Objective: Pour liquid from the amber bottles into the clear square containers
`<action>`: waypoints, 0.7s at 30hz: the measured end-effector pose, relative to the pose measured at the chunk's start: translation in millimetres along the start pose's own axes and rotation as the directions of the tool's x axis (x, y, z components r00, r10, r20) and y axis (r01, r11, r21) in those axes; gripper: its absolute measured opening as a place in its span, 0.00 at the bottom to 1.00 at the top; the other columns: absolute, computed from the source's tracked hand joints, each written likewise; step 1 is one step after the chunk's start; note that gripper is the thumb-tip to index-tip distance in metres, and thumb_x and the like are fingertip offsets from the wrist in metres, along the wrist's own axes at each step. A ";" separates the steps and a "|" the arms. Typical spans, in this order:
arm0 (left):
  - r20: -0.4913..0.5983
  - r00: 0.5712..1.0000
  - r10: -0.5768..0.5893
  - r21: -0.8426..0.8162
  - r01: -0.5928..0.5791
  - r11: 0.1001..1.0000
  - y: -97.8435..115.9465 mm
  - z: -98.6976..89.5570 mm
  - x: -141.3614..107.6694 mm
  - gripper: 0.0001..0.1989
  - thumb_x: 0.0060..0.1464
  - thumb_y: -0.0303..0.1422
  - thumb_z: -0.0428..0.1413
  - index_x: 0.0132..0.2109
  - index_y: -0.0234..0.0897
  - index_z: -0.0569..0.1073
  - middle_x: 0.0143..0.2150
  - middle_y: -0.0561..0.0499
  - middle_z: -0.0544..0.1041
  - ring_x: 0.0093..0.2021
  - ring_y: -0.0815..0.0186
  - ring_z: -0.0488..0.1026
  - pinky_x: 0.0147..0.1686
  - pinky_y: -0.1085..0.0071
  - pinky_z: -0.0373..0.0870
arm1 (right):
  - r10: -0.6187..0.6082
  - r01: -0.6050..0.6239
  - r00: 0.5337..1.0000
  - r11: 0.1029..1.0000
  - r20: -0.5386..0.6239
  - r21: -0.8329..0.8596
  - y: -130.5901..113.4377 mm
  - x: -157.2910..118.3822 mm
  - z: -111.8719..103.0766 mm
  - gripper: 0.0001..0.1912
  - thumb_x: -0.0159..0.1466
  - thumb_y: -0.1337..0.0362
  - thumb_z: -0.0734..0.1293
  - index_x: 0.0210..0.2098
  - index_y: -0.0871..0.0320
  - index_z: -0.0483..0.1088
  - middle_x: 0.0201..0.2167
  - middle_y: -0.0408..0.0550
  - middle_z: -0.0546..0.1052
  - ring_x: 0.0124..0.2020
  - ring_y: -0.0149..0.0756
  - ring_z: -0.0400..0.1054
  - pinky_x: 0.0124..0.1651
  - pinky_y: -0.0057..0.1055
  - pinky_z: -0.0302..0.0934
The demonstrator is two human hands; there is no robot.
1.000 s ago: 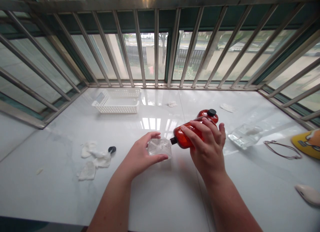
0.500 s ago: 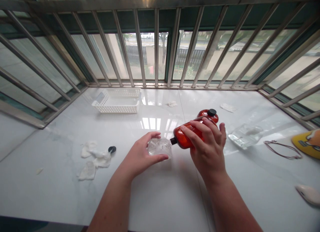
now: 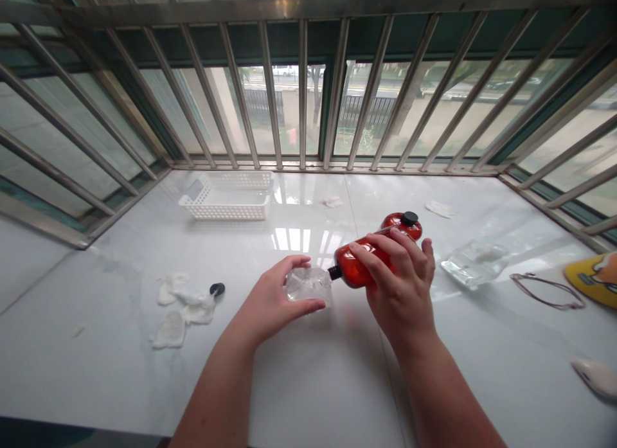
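My left hand (image 3: 274, 301) is wrapped round a clear bottle (image 3: 308, 286) at the middle of the white table. In my right hand (image 3: 402, 277) lies a red-brown bottle (image 3: 354, 263), tilted with its dark neck pointing down to the left. That neck meets the mouth of the clear bottle; whether liquid runs between them is too small to tell. Just behind my right fingers stands a second red-brown bottle (image 3: 394, 220) with a black cap (image 3: 409, 218).
A white perforated basket (image 3: 229, 211) sits at the back left. Crumpled tissues (image 3: 169, 330) and a black cap (image 3: 217, 289) lie left. Rightward are a clear container (image 3: 470, 268), a cord loop (image 3: 544, 298), a yellow object (image 3: 590, 281) and a pale object (image 3: 598, 377).
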State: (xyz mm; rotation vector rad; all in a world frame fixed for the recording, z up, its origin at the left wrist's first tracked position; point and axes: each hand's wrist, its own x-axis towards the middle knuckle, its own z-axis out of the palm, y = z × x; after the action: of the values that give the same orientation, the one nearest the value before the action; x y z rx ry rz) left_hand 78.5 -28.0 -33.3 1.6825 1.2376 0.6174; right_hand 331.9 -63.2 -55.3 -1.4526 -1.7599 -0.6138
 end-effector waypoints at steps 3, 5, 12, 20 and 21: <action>-0.003 1.000 0.009 -0.020 -0.009 1.000 -1.4 0.8 0.2 0.37 0.51 0.46 0.78 0.65 0.52 0.76 0.67 0.48 0.79 0.66 0.47 0.76 0.68 0.50 0.72 | 0.006 -0.006 1.000 1.000 0.014 0.004 0.0 0.2 0.1 0.30 0.68 0.80 0.72 0.62 0.43 0.77 0.62 0.48 0.80 0.72 0.54 0.67 0.82 0.66 0.43; -0.004 1.000 0.014 -0.035 -0.014 0.999 -2.5 1.4 0.2 0.37 0.51 0.46 0.78 0.65 0.51 0.75 0.67 0.47 0.79 0.65 0.48 0.77 0.67 0.50 0.73 | 0.007 -0.008 1.000 1.000 0.023 0.005 0.1 0.3 0.2 0.30 0.68 0.79 0.72 0.63 0.43 0.76 0.62 0.48 0.80 0.71 0.54 0.67 0.82 0.66 0.44; -0.013 1.000 0.014 -0.056 -0.015 0.998 -4.3 2.8 0.3 0.38 0.49 0.46 0.79 0.64 0.49 0.75 0.67 0.44 0.79 0.63 0.47 0.79 0.67 0.48 0.74 | 0.004 -0.005 0.999 1.000 0.032 0.014 1.2 0.4 1.6 0.31 0.68 0.78 0.73 0.64 0.43 0.74 0.63 0.49 0.80 0.71 0.55 0.68 0.81 0.66 0.45; -0.039 0.999 -0.012 -0.089 0.009 0.996 -2.3 1.7 -1.5 0.38 0.50 0.47 0.79 0.64 0.50 0.74 0.66 0.45 0.79 0.63 0.48 0.78 0.68 0.48 0.73 | 0.011 -0.013 0.999 0.999 0.046 0.034 5.2 -1.7 4.8 0.31 0.69 0.74 0.74 0.67 0.44 0.72 0.64 0.51 0.78 0.72 0.56 0.68 0.81 0.64 0.47; -0.044 0.999 -0.015 -0.109 0.010 0.994 -2.4 1.7 -1.5 0.38 0.50 0.47 0.79 0.64 0.49 0.74 0.66 0.45 0.79 0.63 0.48 0.78 0.68 0.48 0.73 | 0.007 -0.009 0.999 0.999 0.043 0.045 5.8 -1.2 5.3 0.31 0.69 0.73 0.74 0.67 0.45 0.71 0.64 0.52 0.78 0.72 0.57 0.68 0.80 0.63 0.49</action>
State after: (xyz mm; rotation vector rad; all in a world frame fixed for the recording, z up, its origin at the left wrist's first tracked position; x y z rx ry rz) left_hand 78.2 -29.9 -35.9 1.5771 1.2230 0.7063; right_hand 336.3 -58.5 -60.1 -1.4513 -1.7886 -0.5388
